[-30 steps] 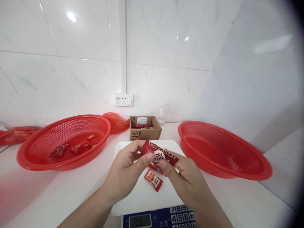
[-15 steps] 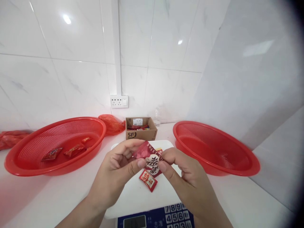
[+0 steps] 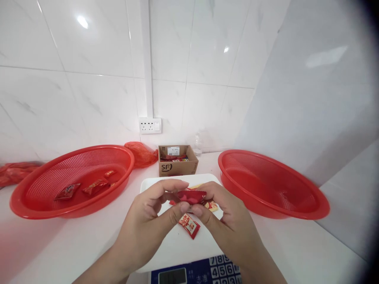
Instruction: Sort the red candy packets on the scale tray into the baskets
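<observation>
Both hands pinch one red candy packet (image 3: 192, 196) above the white scale tray (image 3: 180, 252). My left hand (image 3: 148, 221) grips its left end between thumb and fingers, and my right hand (image 3: 229, 221) holds the right end the same way. The packet is tilted so that its printed face is mostly out of sight. Below the hands a small red and white packet (image 3: 189, 226) lies on the tray. More red and yellow packets (image 3: 211, 205) lie behind, partly hidden by the fingers and the held packet.
At the left, a red basket (image 3: 38, 211) holds several red packets (image 3: 96, 186). Another red basket (image 3: 266, 197) stands at the right. Behind the tray are a cardboard box (image 3: 179, 169) of packets, a red plastic bag (image 3: 140, 154) and a clear bottle (image 3: 198, 145). The scale's keypad (image 3: 223, 270) is nearest.
The held packet has been tipped, turning its printed face out of view. More of the packets behind it show on the tray. The whole view has shifted slightly.
</observation>
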A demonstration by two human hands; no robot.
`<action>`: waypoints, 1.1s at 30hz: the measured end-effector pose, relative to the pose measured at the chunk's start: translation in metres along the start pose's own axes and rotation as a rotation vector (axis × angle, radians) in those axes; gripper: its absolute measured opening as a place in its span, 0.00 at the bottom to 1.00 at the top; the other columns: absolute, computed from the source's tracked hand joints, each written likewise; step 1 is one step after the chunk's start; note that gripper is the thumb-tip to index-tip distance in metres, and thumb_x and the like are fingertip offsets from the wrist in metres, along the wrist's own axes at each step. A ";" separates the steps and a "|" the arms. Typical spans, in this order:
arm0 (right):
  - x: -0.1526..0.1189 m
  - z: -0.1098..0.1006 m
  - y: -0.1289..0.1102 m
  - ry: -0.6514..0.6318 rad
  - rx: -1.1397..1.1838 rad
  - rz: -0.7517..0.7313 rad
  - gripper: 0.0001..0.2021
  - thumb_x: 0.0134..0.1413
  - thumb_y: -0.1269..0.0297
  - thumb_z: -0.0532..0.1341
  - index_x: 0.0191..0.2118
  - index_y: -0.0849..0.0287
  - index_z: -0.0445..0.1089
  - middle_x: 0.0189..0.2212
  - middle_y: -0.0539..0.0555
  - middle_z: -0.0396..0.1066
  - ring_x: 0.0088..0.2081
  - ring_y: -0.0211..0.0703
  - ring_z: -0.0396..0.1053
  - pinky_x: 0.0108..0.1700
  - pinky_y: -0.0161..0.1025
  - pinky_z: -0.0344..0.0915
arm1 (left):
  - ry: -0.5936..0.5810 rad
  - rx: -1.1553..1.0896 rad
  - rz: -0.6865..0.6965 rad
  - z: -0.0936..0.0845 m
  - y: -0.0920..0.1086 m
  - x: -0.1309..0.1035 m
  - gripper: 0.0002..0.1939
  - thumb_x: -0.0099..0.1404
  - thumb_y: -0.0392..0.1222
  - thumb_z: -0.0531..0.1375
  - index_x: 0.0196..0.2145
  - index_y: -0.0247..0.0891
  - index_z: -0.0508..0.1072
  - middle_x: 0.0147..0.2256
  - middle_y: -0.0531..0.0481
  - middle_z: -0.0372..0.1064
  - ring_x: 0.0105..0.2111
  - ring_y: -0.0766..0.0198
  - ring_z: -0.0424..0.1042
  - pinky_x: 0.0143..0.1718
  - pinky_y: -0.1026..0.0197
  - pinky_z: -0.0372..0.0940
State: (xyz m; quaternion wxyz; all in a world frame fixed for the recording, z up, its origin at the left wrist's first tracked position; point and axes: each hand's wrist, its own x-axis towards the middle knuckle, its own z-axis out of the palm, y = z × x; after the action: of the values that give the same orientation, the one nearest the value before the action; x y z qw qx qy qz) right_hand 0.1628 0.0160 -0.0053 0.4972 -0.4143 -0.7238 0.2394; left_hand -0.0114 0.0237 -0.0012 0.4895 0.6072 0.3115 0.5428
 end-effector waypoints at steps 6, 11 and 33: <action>-0.002 0.001 0.000 0.003 0.043 -0.052 0.10 0.61 0.53 0.59 0.36 0.53 0.69 0.31 0.49 0.70 0.34 0.41 0.70 0.33 0.36 0.67 | -0.054 -0.009 0.000 -0.002 0.004 -0.001 0.10 0.60 0.38 0.67 0.41 0.48 0.78 0.35 0.55 0.75 0.37 0.66 0.73 0.39 0.66 0.71; -0.002 0.003 0.002 0.142 0.065 -0.157 0.02 0.61 0.65 0.61 0.37 0.50 0.70 0.32 0.47 0.71 0.35 0.37 0.71 0.34 0.33 0.69 | -0.042 0.028 0.010 0.002 0.007 0.000 0.10 0.60 0.36 0.66 0.39 0.46 0.77 0.34 0.55 0.75 0.36 0.67 0.73 0.37 0.67 0.70; -0.003 -0.002 0.000 0.182 0.028 -0.106 0.06 0.61 0.62 0.60 0.33 0.54 0.67 0.28 0.47 0.69 0.30 0.35 0.68 0.30 0.32 0.66 | -0.272 0.154 -0.101 0.008 0.003 0.004 0.12 0.69 0.50 0.55 0.36 0.39 0.71 0.33 0.50 0.71 0.34 0.61 0.70 0.36 0.60 0.65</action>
State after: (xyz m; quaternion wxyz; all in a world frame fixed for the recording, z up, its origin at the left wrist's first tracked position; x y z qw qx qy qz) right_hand 0.1646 0.0135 -0.0060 0.5785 -0.3885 -0.6931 0.1843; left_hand -0.0030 0.0246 0.0032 0.5058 0.6945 0.3130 0.4048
